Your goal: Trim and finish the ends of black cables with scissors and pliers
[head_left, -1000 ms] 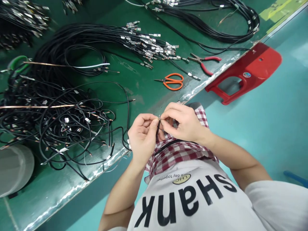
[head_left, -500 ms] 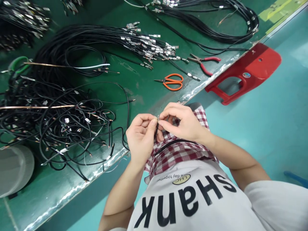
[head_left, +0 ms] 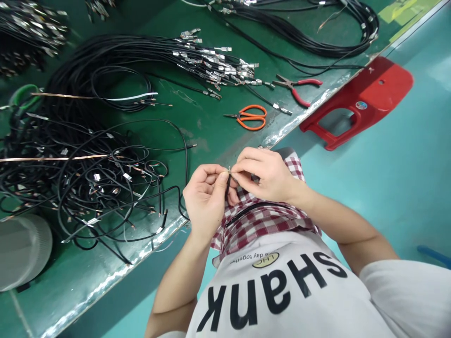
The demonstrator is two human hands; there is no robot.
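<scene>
My left hand (head_left: 207, 195) pinches a black cable (head_left: 228, 184) between thumb and forefinger, just past the table's front edge and above my lap. The cable's end points up and away from me; its tip is too small to make out fully. From the right, my right hand (head_left: 264, 173) pinches at that same end, thumb and forefinger pressed together at the tip. Beyond my hands, orange-handled scissors (head_left: 252, 117) lie on the green table (head_left: 207, 141). Pliers with red handles (head_left: 298, 89) rest farther right, beside a bundle of black cables with metal connectors (head_left: 214, 63).
A tangled heap of black cables (head_left: 102, 188) covers the table at left, with a pale round tub (head_left: 23, 251) near the front edge. More coiled cables (head_left: 317, 42) lie at the back right. A red plastic stool (head_left: 362, 103) stands against the table's edge.
My right hand's fingers have shifted slightly at the cable's end. The left hand keeps its pinch, and the whole view has moved a little.
</scene>
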